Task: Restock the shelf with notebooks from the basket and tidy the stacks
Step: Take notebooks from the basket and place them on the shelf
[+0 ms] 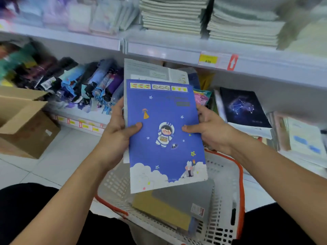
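**Two-handed hold on a bundle of notebooks above the basket**

Far left, a box [26, 124] sits open on the floor, and behind it a low shelf carries umbrellas [85, 85]; neither bears on the task. Next we meet the left hand [120, 131], closed on the left edge of the bundle [164, 131]: its thumb lies flat on the blue cover and its fingers are hidden behind. The bundle is at least two notebooks, a blue astronaut one in front and a grey-white one showing above and along the left edge. It is held tilted, clear of the basket [228, 206] below and just in front of the lower shelf. The right hand [210, 131] mirrors the left, shut on the right edge, thumb on the cover.

We judge the notebooks light and thin, stiff enough to hold flat when gripped at both long edges, yet apt to sag if taken by one corner. The covers look smooth, so the two may slip against each other; a pinch at mid-edge, as here, keeps them squared. More notebooks remain in the basket. To the right a stack topped by a dark constellation cover [244, 106] lies on the lower shelf, and cream stacks [244, 29] fill the shelf above.
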`<action>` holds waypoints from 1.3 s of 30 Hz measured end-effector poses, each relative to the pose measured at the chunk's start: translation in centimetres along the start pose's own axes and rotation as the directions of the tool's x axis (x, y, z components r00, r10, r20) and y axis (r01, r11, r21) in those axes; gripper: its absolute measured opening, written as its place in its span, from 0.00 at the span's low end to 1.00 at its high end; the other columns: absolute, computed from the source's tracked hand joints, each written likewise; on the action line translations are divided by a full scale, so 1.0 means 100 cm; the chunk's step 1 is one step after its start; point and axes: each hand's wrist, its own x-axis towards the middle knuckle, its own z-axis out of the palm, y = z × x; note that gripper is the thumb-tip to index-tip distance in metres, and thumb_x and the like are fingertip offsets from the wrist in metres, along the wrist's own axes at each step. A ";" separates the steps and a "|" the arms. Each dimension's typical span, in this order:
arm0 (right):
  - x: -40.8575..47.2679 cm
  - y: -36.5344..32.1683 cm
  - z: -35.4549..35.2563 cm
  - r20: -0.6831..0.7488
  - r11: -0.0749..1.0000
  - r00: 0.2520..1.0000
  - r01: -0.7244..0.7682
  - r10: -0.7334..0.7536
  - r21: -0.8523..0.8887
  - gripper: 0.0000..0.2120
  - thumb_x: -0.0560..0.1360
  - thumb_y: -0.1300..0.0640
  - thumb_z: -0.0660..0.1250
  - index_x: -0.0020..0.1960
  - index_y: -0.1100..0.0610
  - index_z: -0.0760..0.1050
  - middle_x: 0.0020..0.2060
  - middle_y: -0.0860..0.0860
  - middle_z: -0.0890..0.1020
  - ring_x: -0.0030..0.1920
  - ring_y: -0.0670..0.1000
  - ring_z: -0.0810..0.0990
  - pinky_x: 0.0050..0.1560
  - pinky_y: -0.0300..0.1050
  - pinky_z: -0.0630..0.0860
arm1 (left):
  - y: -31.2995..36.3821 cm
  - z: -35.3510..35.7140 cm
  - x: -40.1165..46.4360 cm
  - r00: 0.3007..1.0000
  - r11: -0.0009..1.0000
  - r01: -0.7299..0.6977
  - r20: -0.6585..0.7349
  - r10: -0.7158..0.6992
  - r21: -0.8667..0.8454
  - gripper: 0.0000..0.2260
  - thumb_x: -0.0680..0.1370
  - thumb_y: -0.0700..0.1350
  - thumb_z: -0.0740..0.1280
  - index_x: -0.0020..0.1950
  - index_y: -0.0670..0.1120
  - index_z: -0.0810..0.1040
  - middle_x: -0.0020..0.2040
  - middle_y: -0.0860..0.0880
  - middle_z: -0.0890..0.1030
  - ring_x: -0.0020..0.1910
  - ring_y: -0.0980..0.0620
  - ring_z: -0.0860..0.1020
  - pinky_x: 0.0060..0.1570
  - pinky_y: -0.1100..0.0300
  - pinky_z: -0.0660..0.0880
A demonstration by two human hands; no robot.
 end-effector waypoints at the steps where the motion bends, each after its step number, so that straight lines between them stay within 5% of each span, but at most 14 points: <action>1: -0.005 -0.001 -0.001 -0.016 0.999 0.999 0.034 -0.034 -0.001 0.26 0.73 0.74 0.68 0.67 0.55 0.72 0.59 0.55 0.83 0.56 0.58 0.83 0.56 0.61 0.80 | 0.003 0.004 0.000 0.998 0.997 -0.058 0.016 0.057 0.048 0.25 0.81 0.35 0.60 0.74 0.56 0.63 0.67 0.51 0.77 0.61 0.45 0.79 0.56 0.44 0.78; 6: -0.027 -0.024 -0.009 -0.167 0.947 0.932 0.319 -0.323 -0.051 0.25 0.75 0.77 0.64 0.68 0.60 0.69 0.60 0.55 0.82 0.59 0.56 0.82 0.54 0.55 0.81 | 0.028 0.038 0.015 0.953 0.935 -0.302 0.076 0.292 0.185 0.25 0.80 0.38 0.64 0.75 0.53 0.62 0.69 0.53 0.75 0.65 0.50 0.77 0.59 0.46 0.77; 10: -0.035 -0.071 -0.038 -0.238 0.903 0.874 0.426 -0.424 -0.045 0.22 0.77 0.72 0.64 0.68 0.57 0.70 0.59 0.53 0.83 0.56 0.55 0.83 0.50 0.52 0.82 | 0.060 0.075 0.051 0.926 0.916 -0.377 0.059 0.373 0.134 0.21 0.80 0.37 0.65 0.71 0.48 0.68 0.64 0.52 0.78 0.60 0.51 0.80 0.54 0.54 0.80; 15: -0.041 -0.122 -0.080 -0.272 0.906 0.882 0.418 -0.386 0.068 0.18 0.79 0.65 0.64 0.68 0.55 0.72 0.57 0.54 0.84 0.52 0.57 0.85 0.49 0.53 0.83 | 0.113 0.143 0.122 0.993 0.992 -0.118 -0.024 0.117 -0.049 0.11 0.80 0.44 0.66 0.62 0.47 0.75 0.52 0.50 0.84 0.45 0.48 0.84 0.38 0.51 0.82; 18: -0.034 -0.135 -0.098 -0.382 0.889 0.850 0.439 -0.364 0.129 0.16 0.79 0.66 0.63 0.66 0.57 0.74 0.55 0.57 0.84 0.51 0.61 0.85 0.46 0.61 0.81 | 0.141 0.167 0.148 0.989 0.997 0.066 0.132 -0.069 0.026 0.14 0.80 0.47 0.66 0.65 0.45 0.74 0.50 0.48 0.85 0.39 0.49 0.85 0.32 0.54 0.81; 21: -0.016 -0.153 -0.119 -0.478 0.905 0.842 0.379 -0.249 0.196 0.15 0.79 0.68 0.63 0.64 0.62 0.74 0.53 0.58 0.85 0.45 0.59 0.85 0.38 0.52 0.83 | 0.146 0.173 0.151 0.946 0.981 0.106 0.286 -0.150 0.164 0.16 0.77 0.45 0.70 0.64 0.47 0.73 0.48 0.49 0.86 0.39 0.51 0.85 0.31 0.58 0.80; 24: -0.006 -0.173 -0.134 -0.497 0.919 0.855 0.306 -0.150 0.250 0.09 0.78 0.69 0.63 0.57 0.66 0.77 0.46 0.59 0.85 0.34 0.54 0.85 0.29 0.43 0.80 | 0.133 0.177 0.154 0.953 0.984 0.075 0.280 -0.118 0.160 0.20 0.77 0.37 0.69 0.67 0.48 0.69 0.52 0.49 0.84 0.34 0.55 0.81 0.25 0.65 0.73; 27: -0.004 -0.179 -0.142 -0.452 0.916 0.863 0.345 -0.225 0.204 0.04 0.75 0.65 0.69 0.50 0.64 0.79 0.42 0.57 0.86 0.36 0.53 0.85 0.36 0.44 0.82 | 0.127 0.189 0.167 0.982 0.997 0.061 0.178 -0.066 0.036 0.15 0.79 0.34 0.66 0.64 0.45 0.72 0.56 0.45 0.82 0.38 0.51 0.79 0.26 0.65 0.73; 31: 0.004 -0.173 -0.148 -0.392 0.893 0.825 0.450 -0.408 0.018 0.14 0.69 0.72 0.73 0.53 0.65 0.78 0.49 0.58 0.86 0.49 0.54 0.86 0.53 0.44 0.82 | 0.131 0.207 0.190 0.991 1.000 0.006 0.134 -0.008 0.018 0.10 0.76 0.37 0.71 0.55 0.44 0.75 0.54 0.44 0.82 0.41 0.51 0.80 0.33 0.66 0.77; 35: 0.023 -0.165 -0.157 -0.496 0.862 0.715 0.478 -0.492 -0.168 0.16 0.69 0.71 0.75 0.55 0.61 0.79 0.50 0.54 0.86 0.50 0.52 0.85 0.55 0.44 0.80 | 0.125 0.207 0.209 0.979 0.976 -0.083 0.199 0.043 0.200 0.25 0.63 0.35 0.81 0.57 0.42 0.76 0.51 0.48 0.85 0.49 0.50 0.84 0.49 0.58 0.80; 39: 0.039 -0.161 -0.160 -0.567 0.839 0.626 0.474 -0.535 -0.267 0.09 0.69 0.67 0.76 0.46 0.58 0.79 0.41 0.47 0.86 0.39 0.42 0.83 0.43 0.34 0.77 | 0.118 0.204 0.227 0.972 0.889 -0.228 0.043 0.230 0.396 0.17 0.65 0.34 0.79 0.44 0.50 0.78 0.43 0.53 0.83 0.47 0.49 0.82 0.54 0.53 0.79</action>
